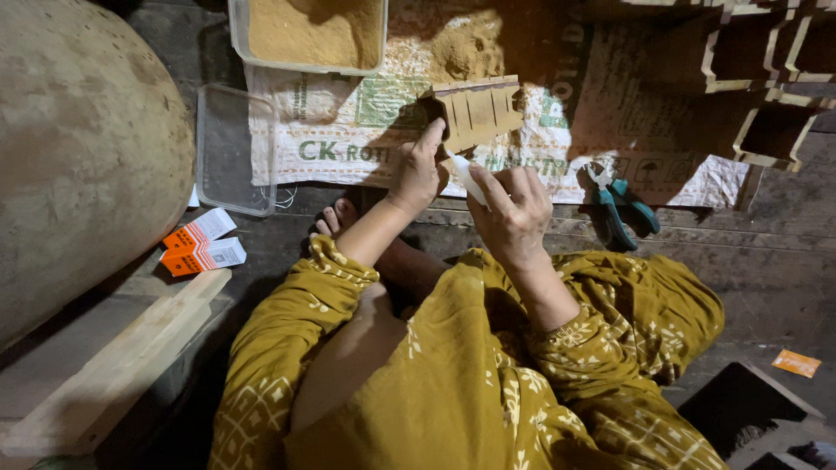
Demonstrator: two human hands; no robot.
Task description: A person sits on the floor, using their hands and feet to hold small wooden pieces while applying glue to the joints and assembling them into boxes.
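My left hand (pixel 418 170) grips the near edge of a small slatted wooden piece (pixel 477 109) and holds it up over a printed sack (pixel 348 130) spread on the floor. My right hand (pixel 514 209) holds a small white tube (pixel 466 174), with its tip against the lower edge of the wooden piece. A heap of sawdust (pixel 466 43) lies on the sack just behind the piece. I sit on the floor in mustard patterned clothes, one bare foot showing under my left wrist.
A clear tray of sawdust (pixel 309 35) and an empty clear lid (pixel 233 148) lie at left. Teal-handled pliers (pixel 618 204) rest at right, wooden box frames (pixel 766 78) at upper right, orange-white small boxes (pixel 202 244), a wooden plank (pixel 122 357) and a big rounded pot (pixel 78 148) at left.
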